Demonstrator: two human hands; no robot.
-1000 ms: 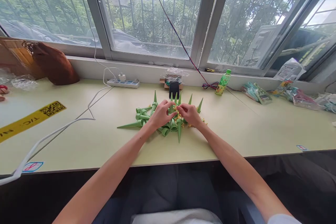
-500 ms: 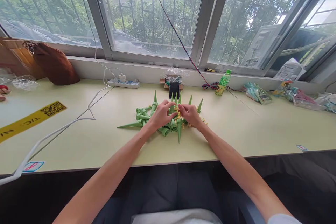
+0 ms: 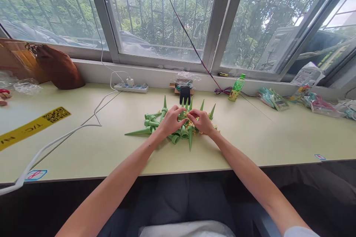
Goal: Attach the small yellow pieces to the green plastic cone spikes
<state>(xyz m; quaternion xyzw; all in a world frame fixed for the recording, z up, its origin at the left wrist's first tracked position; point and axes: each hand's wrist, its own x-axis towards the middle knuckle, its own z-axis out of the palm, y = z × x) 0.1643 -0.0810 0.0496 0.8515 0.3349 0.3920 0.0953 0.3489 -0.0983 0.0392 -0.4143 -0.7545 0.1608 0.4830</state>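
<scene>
A pile of green plastic cone spikes (image 3: 190, 139) lies on the table, some pointing up and others on their sides with threaded open ends showing. Over the middle of the pile, my left hand (image 3: 171, 121) curls its thumb and fingers around a green spike (image 3: 182, 114). My right hand (image 3: 202, 121) is close beside it, fingertips pinched near that spike. Whatever is in this pinch is too small to make out. Small yellow pieces (image 3: 217, 131) are scattered among the spikes, partly hidden by my right hand.
Behind the pile are a dark phone (image 3: 185, 95) and an open cardboard box (image 3: 175, 88). A green drink bottle (image 3: 236, 88) stands at the back right. A power strip (image 3: 132, 88) with a white cable (image 3: 97, 113) is on the left, near a brown pouch (image 3: 57, 67).
My right fingertips have shifted slightly left, closer to my left fingers. My left hand stays almost in place, and the pile looks the same.
</scene>
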